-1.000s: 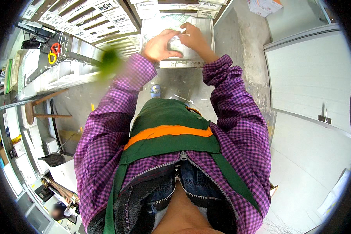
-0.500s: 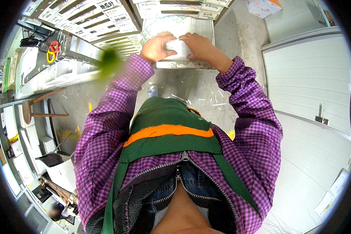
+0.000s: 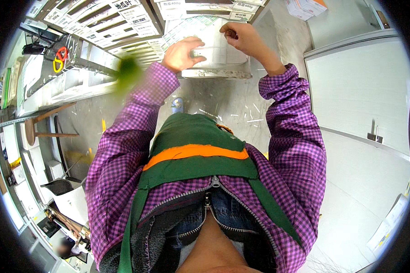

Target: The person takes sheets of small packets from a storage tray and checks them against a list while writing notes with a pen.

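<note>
Floor (image 3: 216, 102): grey concrete, stained, scattered with thin white strips; yellow marks to the left. Rack (image 3: 100, 29): upper left, stacked narrow slots, white labelled fronts, dark uprights. Bench (image 3: 216, 73): pale top, front edge worn and chipped, standing against the racking. Stool (image 3: 31, 132): wooden, round seat, appearing tipped sideways through lens distortion. Shelving (image 3: 19, 157): far left, metal-framed, white boxes and mixed stock. Door-like panel (image 3: 357, 91): right, large, white, faintly ribbed, grey-edged; metal handle (image 3: 375, 137) near its lower edge. Carton (image 3: 305, 7): upper right, white and orange, on the floor. Light: bright, whitish.
</note>
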`<act>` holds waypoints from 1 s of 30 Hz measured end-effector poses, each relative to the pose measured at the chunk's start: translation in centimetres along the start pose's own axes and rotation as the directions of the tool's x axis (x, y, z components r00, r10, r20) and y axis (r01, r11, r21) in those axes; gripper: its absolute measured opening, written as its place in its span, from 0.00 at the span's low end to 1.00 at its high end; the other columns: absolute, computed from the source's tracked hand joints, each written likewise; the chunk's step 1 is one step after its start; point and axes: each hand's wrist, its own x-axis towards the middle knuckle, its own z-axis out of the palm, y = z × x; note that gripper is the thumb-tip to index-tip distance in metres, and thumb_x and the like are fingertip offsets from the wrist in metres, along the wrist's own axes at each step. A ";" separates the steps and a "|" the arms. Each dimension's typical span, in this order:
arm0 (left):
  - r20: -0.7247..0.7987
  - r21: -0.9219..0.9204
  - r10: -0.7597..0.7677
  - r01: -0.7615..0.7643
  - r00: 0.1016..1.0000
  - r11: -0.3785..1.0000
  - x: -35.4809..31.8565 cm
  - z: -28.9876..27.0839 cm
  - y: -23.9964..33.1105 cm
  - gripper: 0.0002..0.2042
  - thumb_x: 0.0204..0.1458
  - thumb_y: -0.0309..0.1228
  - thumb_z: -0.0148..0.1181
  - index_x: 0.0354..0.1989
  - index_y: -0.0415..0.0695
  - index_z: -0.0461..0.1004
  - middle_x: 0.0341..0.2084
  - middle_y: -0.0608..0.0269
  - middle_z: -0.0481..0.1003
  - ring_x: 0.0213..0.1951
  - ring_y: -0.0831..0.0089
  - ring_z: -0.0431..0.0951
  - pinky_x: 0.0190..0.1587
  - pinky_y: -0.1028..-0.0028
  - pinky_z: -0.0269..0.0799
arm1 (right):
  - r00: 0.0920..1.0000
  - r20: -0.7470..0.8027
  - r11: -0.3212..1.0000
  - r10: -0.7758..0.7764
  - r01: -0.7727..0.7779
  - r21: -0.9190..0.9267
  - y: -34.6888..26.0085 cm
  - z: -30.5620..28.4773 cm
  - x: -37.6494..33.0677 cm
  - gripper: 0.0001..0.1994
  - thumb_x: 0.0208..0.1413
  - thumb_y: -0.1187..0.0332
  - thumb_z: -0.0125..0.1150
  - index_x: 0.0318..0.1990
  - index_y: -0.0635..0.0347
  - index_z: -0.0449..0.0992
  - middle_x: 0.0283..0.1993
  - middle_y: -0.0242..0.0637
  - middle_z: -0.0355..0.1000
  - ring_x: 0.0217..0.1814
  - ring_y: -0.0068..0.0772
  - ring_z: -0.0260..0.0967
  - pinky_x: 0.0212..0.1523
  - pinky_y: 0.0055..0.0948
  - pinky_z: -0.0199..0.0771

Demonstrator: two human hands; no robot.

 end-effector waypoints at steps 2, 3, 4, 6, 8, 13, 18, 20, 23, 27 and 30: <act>-0.016 0.007 -0.037 0.037 0.999 0.999 0.1 0.5 -0.5 0.21 0.48 0.35 0.72 0.51 0.44 0.80 0.51 0.53 0.78 0.45 0.59 0.82 0.46 0.67 0.79 | 0.992 0.128 0.976 -0.002 0.029 -0.217 -0.5 -0.2 -1.0 0.15 0.52 0.73 0.64 0.49 0.58 0.77 0.38 0.40 0.77 0.39 0.40 0.76 0.42 0.35 0.77; -0.027 0.005 -0.068 0.068 0.997 0.998 0.2 0.7 -0.5 0.20 0.49 0.34 0.71 0.51 0.43 0.80 0.51 0.53 0.78 0.45 0.59 0.82 0.46 0.67 0.79 | 0.979 0.201 0.928 -0.031 0.102 -0.358 -0.8 -0.1 -1.7 0.17 0.51 0.73 0.64 0.50 0.57 0.76 0.40 0.38 0.77 0.42 0.40 0.76 0.44 0.36 0.77; -0.039 0.003 -0.100 0.101 0.994 0.995 0.2 0.8 -0.5 0.19 0.50 0.33 0.71 0.51 0.43 0.80 0.51 0.53 0.78 0.45 0.59 0.82 0.46 0.67 0.79 | 0.960 0.277 0.856 -0.048 0.183 -0.483 -1.0 0.1 -2.2 0.18 0.51 0.73 0.65 0.52 0.56 0.76 0.42 0.37 0.77 0.45 0.40 0.76 0.46 0.36 0.77; -0.089 -0.031 -0.094 0.091 0.992 0.995 0.3 0.8 -0.7 0.18 0.50 0.32 0.70 0.51 0.43 0.80 0.50 0.53 0.78 0.46 0.57 0.82 0.47 0.67 0.79 | 0.918 0.392 0.815 -0.056 0.268 -0.513 -1.5 0.8 -2.6 0.20 0.51 0.74 0.63 0.54 0.55 0.74 0.45 0.35 0.76 0.49 0.40 0.74 0.48 0.37 0.76; -0.236 -0.006 -0.074 0.075 0.969 0.997 0.2 0.7 -0.6 0.18 0.50 0.30 0.69 0.51 0.44 0.80 0.50 0.52 0.78 0.47 0.55 0.81 0.49 0.66 0.78 | 0.897 0.427 0.804 -0.110 0.333 -0.492 -1.6 1.4 -2.6 0.20 0.51 0.74 0.61 0.54 0.55 0.73 0.46 0.34 0.76 0.51 0.40 0.74 0.49 0.38 0.76; -0.495 0.204 -0.178 0.314 0.850 0.927 0.1 0.4 -0.2 0.18 0.52 0.35 0.65 0.50 0.42 0.78 0.53 0.52 0.77 0.47 0.53 0.81 0.48 0.62 0.78 | 0.857 0.466 0.803 -0.218 0.429 -0.414 -1.1 2.8 -1.4 0.14 0.53 0.75 0.56 0.49 0.56 0.73 0.42 0.36 0.75 0.47 0.40 0.75 0.44 0.38 0.77; -0.256 0.066 -0.411 0.440 0.875 0.895 0.9 -0.7 1.9 0.30 0.52 0.51 0.66 0.51 0.36 0.78 0.46 0.42 0.79 0.46 0.51 0.82 0.48 0.59 0.78 | 0.898 0.350 0.842 -0.266 0.393 -0.369 1.4 4.1 -0.5 0.12 0.51 0.75 0.60 0.45 0.55 0.75 0.40 0.34 0.75 0.43 0.39 0.76 0.40 0.35 0.77; -0.121 -0.045 -0.369 0.366 0.921 0.929 0.6 -2.3 2.1 0.38 0.48 0.60 0.67 0.53 0.34 0.78 0.46 0.39 0.79 0.49 0.52 0.82 0.53 0.61 0.76 | 0.952 0.190 0.911 -0.239 0.288 -0.297 2.4 4.0 -0.2 0.12 0.51 0.75 0.62 0.44 0.56 0.77 0.38 0.34 0.76 0.40 0.39 0.76 0.39 0.34 0.78; -0.030 0.168 -0.160 0.163 0.987 0.972 -0.4 -4.3 2.8 0.33 0.50 0.56 0.67 0.54 0.38 0.78 0.46 0.43 0.80 0.45 0.53 0.83 0.50 0.62 0.77 | 0.992 -0.032 0.987 -0.119 0.115 -0.110 2.2 2.3 0.3 0.10 0.54 0.74 0.64 0.44 0.62 0.79 0.36 0.36 0.79 0.34 0.37 0.78 0.37 0.29 0.77; -0.104 0.208 -0.094 0.114 0.990 0.972 -0.9 -4.2 0.1 0.16 0.58 0.43 0.63 0.43 0.42 0.83 0.32 0.47 0.82 0.33 0.54 0.83 0.37 0.60 0.77 | 0.986 -0.157 0.996 0.053 -0.042 0.074 2.5 1.7 1.1 0.11 0.56 0.70 0.68 0.46 0.61 0.80 0.39 0.39 0.80 0.37 0.28 0.78 0.40 0.24 0.78; -0.197 0.019 -0.326 0.336 0.925 0.942 -0.6 -4.0 -0.9 0.16 0.58 0.44 0.63 0.38 0.41 0.84 0.25 0.46 0.80 0.28 0.54 0.82 0.33 0.61 0.76 | 0.939 -0.205 0.952 0.276 -0.238 0.192 1.8 1.8 -0.2 0.13 0.54 0.68 0.70 0.45 0.62 0.80 0.39 0.41 0.81 0.39 0.34 0.79 0.42 0.30 0.79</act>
